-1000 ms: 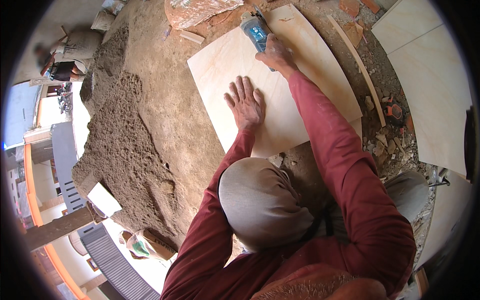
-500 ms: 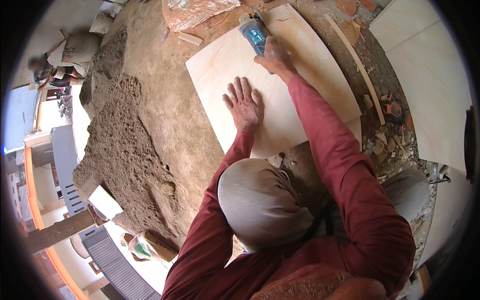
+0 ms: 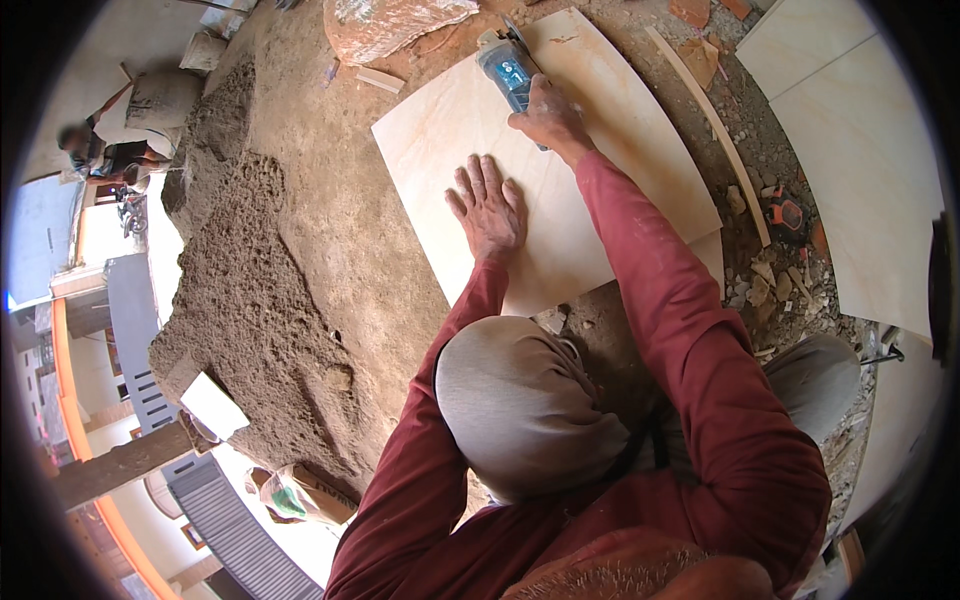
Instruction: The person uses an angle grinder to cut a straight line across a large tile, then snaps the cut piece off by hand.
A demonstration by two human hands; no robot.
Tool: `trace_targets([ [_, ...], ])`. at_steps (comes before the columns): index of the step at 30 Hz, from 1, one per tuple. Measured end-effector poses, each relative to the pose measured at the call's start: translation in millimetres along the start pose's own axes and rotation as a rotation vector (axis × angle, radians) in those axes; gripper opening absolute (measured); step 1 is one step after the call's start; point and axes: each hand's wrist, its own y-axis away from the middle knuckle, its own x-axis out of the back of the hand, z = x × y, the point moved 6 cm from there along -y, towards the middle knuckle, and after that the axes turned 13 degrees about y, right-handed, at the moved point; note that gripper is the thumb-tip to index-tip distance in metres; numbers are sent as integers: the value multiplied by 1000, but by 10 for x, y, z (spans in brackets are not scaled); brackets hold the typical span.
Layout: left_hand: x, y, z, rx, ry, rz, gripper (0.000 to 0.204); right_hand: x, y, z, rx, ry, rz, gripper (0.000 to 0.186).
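My left hand (image 3: 486, 210) lies flat, fingers spread, on a large cream marbled tile (image 3: 640, 170), with a second tile edge showing beneath at the lower right. My right hand (image 3: 550, 118) grips a blue handheld power cutter (image 3: 505, 70) near the tile's far edge; the cutter's blade end points away from me, and its contact with the tile is hard to make out.
A wooden strip (image 3: 715, 130), orange-black tape measure (image 3: 785, 215) and rubble border the tile's right side, beside cream tiles (image 3: 855, 170). Sand (image 3: 245, 280) lies left, a dusty sack (image 3: 395, 25) beyond the tile. A co-worker (image 3: 110, 150) is at the upper left, near buckets.
The co-worker at the upper left has shifted posture and position. My hands and cutter have barely moved; the whole view has shifted slightly.
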Motion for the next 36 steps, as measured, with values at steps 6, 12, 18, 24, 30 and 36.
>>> trace_targets([
  [6,14,3,-2,4,-3,3,65,-14,23,0,6,-11,9,73],
  [12,-1,6,14,-6,7,24,65,-17,54,45,20,-11,22,72],
  [18,-6,4,-7,-6,8,30,65,9,131,42,43,-8,67,69],
  [24,-14,3,13,2,13,15,65,1,113,67,22,11,64,64],
  [30,6,-5,-6,-12,1,21,65,3,125,51,25,-4,71,63],
  [36,32,14,30,8,22,-12,66,47,205,55,-5,-8,47,64],
])
